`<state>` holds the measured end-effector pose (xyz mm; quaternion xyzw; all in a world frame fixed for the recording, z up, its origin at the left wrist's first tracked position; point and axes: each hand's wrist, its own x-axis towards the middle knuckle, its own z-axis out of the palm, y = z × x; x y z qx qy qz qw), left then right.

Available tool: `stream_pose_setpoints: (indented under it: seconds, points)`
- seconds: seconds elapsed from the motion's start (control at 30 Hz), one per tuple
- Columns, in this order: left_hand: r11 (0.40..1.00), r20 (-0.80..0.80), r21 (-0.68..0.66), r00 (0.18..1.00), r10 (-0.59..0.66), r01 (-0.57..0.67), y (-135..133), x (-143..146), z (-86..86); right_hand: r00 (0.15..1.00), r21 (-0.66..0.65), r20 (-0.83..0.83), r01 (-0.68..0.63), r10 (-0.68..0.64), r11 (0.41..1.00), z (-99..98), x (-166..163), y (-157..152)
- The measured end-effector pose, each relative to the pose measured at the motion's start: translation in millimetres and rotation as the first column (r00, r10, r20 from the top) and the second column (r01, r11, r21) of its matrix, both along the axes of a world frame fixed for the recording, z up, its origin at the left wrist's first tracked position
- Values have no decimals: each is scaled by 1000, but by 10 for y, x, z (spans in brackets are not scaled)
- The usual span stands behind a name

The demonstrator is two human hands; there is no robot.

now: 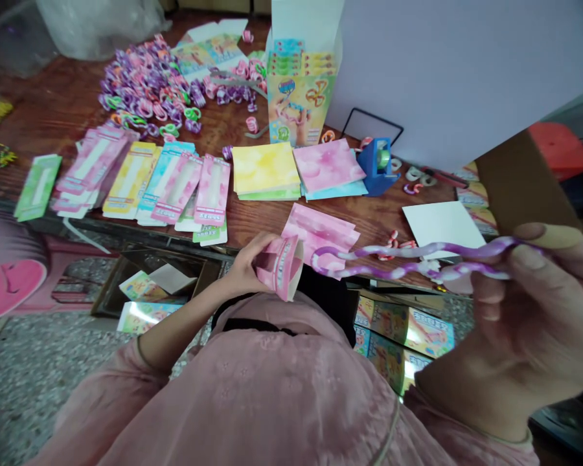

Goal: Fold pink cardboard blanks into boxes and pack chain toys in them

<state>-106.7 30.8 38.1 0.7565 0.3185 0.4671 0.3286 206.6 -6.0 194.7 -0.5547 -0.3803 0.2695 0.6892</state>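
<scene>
My left hand is closed around a small pink box in front of my waist, its open end facing right. At the right, my right hand pinches one end of a long purple and white twisted loop. The loop stretches leftward, and its far end hangs just right of the box opening, apart from it. Beneath the loop's far end lie flat pink cards at the table edge. A white card lies behind the loop, nearer my right hand.
Coiled purple, pink and green loops are heaped at the back left. Flat packets line the front edge. A display box, yellow cards and a blue tape dispenser stand or lie mid-table. Printed boxes sit below.
</scene>
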Motion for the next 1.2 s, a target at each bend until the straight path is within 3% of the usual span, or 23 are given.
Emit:
stream_pose_setpoints:
  seconds: [0.1,0.23,0.47,0.7,1.0,1.2]
  points:
    - [992,-103,59,988,118,-112,8,16,18,997,5,59,-41,41,999,77,-96,-37]
    - [960,-280,74,918,280,-270,-19,21,34,990,75,138,-1,-9,997,7,-213,-70]
    - [908,-390,248,823,413,-338,6,-12,35,946,109,290,-180,142,978,-242,-190,-77]
    - [922,-526,271,759,382,-276,-28,120,132,826,-127,172,-522,537,844,-592,-306,87]
    - [934,-593,250,722,356,-255,24,107,130,799,-170,-111,-602,591,780,-882,-269,219]
    - [932,-625,302,697,352,-200,21,137,146,769,-194,-97,-638,632,746,-1126,-342,358]
